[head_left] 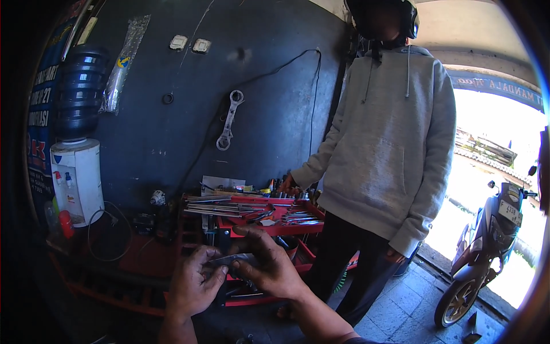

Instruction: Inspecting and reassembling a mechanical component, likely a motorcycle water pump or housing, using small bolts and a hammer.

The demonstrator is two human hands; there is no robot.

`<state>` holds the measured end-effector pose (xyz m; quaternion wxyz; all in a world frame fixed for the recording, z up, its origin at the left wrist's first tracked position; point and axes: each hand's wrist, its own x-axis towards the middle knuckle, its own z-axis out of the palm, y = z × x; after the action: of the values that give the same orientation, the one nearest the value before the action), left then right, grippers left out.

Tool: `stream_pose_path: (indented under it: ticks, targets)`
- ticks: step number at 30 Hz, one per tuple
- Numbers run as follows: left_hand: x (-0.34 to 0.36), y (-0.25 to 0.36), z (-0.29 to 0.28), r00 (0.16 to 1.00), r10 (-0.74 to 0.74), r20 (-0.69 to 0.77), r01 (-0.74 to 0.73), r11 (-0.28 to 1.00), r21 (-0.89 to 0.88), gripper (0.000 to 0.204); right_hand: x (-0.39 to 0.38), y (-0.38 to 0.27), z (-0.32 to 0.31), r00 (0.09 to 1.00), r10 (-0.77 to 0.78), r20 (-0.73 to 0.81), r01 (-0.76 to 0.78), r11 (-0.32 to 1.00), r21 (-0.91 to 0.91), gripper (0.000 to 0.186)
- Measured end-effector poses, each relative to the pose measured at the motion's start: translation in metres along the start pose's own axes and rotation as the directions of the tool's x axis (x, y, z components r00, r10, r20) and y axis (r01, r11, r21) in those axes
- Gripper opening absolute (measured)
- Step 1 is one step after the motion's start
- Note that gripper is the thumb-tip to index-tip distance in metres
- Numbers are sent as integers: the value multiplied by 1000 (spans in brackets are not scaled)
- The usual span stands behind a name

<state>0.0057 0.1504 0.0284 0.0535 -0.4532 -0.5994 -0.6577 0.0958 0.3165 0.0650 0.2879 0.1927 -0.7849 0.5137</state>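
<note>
A small flat grey piece [232, 259], shiny along its upper side, is pinched between my two hands in the lower middle; its exact kind does not show. My left hand [197, 281] grips its left end between thumb and fingers. On its right part press the thumb and fingers of my right hand [269, 264], the forefinger arched above. Dark grime marks the fingers of both hands. Just beyond them stands a red tool cart [275, 229], with long metal rods [215, 206] and several wrenches [303, 218] on its top tray.
A person in a grey hoodie [384, 143] and helmet stands right of the cart, one hand over its far edge. A white water dispenser [77, 183] with a blue bottle stands at left. A large wrench-shaped piece [230, 120] hangs on the dark wall. A motorcycle [484, 246] is parked at right.
</note>
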Motion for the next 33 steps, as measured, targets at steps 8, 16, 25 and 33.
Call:
stream_pose_path:
  ticks: [8, 16, 25, 33]
  targets:
    - [1, 2, 1, 999, -51, 11, 51, 999, -5, 26, 1, 8, 0, 999, 0, -34, -1, 1000, -24, 58]
    - [1, 3, -3, 999, 43, 7, -44, 989, 138, 20, 0, 7, -1, 999, 37, -19, -38, 999, -26, 62]
    - [-1, -4, 2, 1000, -8, 8, 8, 999, -41, 26, 0, 3, 2, 999, 43, -6, -43, 997, -64, 58]
    - [0, -5, 2, 999, -30, 19, 32, 995, -98, 26, 0, 12, 1, 999, -31, -32, 29, 996, -80, 59]
